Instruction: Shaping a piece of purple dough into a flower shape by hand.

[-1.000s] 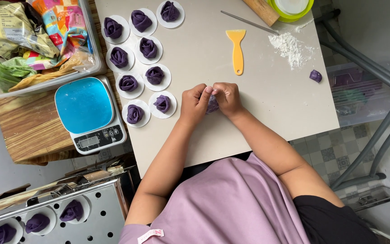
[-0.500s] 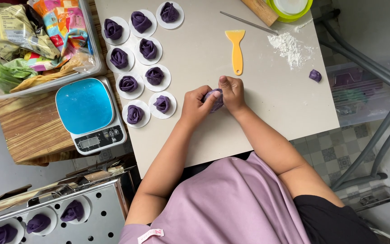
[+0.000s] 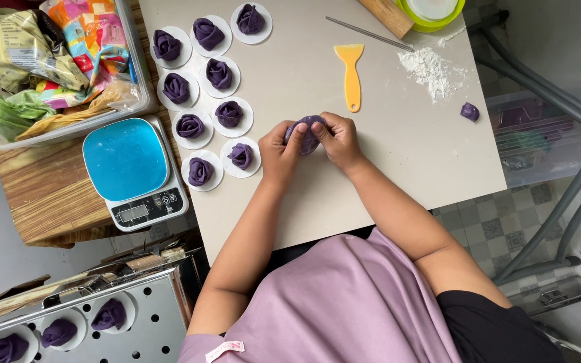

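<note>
- The left hand (image 3: 278,149) and the right hand (image 3: 339,138) both gripped a purple dough piece (image 3: 306,132), fingers curled around it, just above the pale worktop (image 3: 371,175).
- Beside the left hand, finished purple dough roses (image 3: 241,155) sat on round white papers in two rows.
- A yellow scraper (image 3: 351,74) lay just beyond the hands, with a flour pile (image 3: 432,67) and a small dough scrap (image 3: 469,111) further right.
- A blue kitchen scale (image 3: 129,168) stood to the left.
- Judged risk: too firm a squeeze could crush the petals, and a drifting left elbow could smear the nearest rose.
</note>
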